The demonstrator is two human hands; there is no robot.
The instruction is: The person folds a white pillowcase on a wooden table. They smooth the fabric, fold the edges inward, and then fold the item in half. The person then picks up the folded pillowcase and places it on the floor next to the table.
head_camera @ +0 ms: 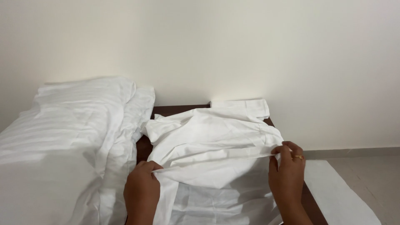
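Big white bed (54, 137) off to the far side of the left hand, heaped with a rumpled striped white duvet (83, 112) that spills toward the middle. Plain cream wall (250, 50) straight ahead, past both hands. Dark brown wooden desk (143, 146) just beyond the hands, mostly covered up. Flat white sheet (346, 187) down on the floor, out past the right hand.

White cloth (216, 137), maybe a pillowcase, spread over the desk right in front of both hands, crumpled at the far end, smoother near the bottom. Small folded white piece (241, 107) at the far edge, away from the hands, close by the wall.

Left hand (141, 189) closed tight, pinching one end of a long fold in the white cloth. Right hand (287, 173) closed too, fingertips pinching the other end of that fold, gold ring (297, 157) on one finger. Fold pulled straight and tight between the two hands, lifted a little off the rest.

Looks like the middle of folding: one edge picked up, not laid over yet. Next move probably needs both hands going together, same speed, keeping the fold tight so no wrinkles sneak in.

No packages, labels or signs anywhere in view.
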